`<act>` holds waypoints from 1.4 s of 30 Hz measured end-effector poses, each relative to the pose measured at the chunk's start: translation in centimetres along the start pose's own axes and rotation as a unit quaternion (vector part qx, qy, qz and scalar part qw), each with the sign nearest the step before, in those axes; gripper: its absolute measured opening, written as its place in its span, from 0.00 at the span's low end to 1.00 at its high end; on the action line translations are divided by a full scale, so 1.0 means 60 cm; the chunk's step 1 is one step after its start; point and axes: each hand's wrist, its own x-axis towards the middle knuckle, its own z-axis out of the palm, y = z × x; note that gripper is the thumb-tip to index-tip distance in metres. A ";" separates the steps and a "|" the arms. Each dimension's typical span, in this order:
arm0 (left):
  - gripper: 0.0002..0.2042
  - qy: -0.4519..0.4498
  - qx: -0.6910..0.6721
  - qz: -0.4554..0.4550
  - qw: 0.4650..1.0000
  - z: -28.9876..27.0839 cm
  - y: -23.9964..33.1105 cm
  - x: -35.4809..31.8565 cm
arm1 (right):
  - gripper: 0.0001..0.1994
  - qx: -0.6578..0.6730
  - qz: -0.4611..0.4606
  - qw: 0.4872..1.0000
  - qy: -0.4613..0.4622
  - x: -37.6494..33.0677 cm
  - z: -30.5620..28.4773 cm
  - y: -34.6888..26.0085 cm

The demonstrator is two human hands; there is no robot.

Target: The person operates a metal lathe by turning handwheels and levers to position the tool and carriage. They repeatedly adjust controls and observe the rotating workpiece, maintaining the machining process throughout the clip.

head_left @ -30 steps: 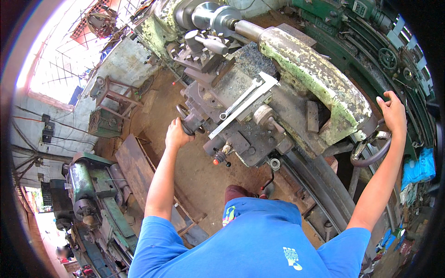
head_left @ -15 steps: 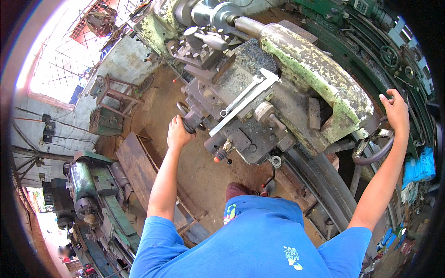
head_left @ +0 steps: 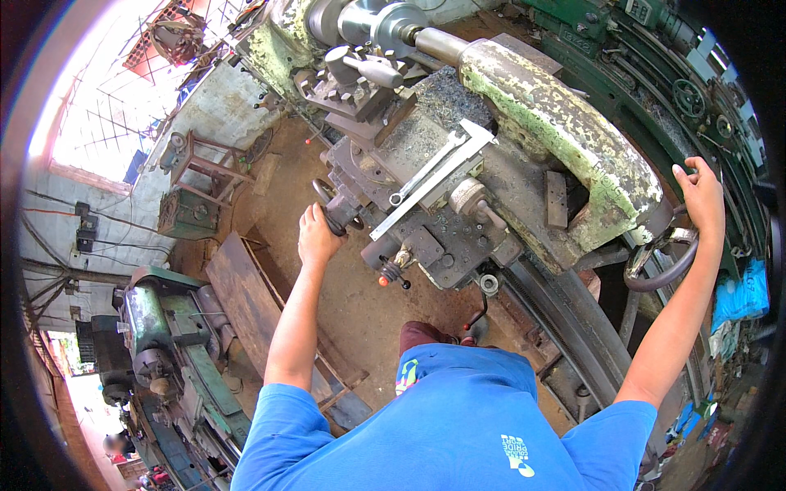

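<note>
Left of the frame's centre, the small wheel [head_left: 322,192] has the left hand [head_left: 317,237] curled against it. At right, the loosely bent right hand [head_left: 702,196] is by the big wheel [head_left: 660,283], its hold unclear; a caliper [head_left: 434,187] and wrench [head_left: 421,176] lie on the lathe [head_left: 565,123], upper centre.

1. The left hand [head_left: 318,236] grips the cross-slide handwheel [head_left: 322,191] at the lathe carriage [head_left: 424,244]'s left edge.
2. Right hand [head_left: 702,196], fingers raised: beside the tailstock handwheel [head_left: 670,279].
3. A vernier caliper [head_left: 430,191] — combination wrench [head_left: 424,172] just beside it — slants across the carriage.
4. The toolpost [head_left: 360,101] stands near its far edge.
</note>
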 end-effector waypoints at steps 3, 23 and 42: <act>0.51 0.016 0.006 0.010 1.000 0.000 0.002 -0.005 | 0.24 0.001 -0.003 1.000 0.000 0.000 0.000 0.001; 0.52 0.074 0.028 0.029 0.996 0.030 -0.001 -0.016 | 0.24 0.003 -0.005 1.000 0.012 -0.003 0.000 -0.002; 0.48 0.149 0.028 0.055 0.987 0.054 0.000 -0.024 | 0.24 0.023 -0.003 1.000 0.006 -0.001 0.000 0.001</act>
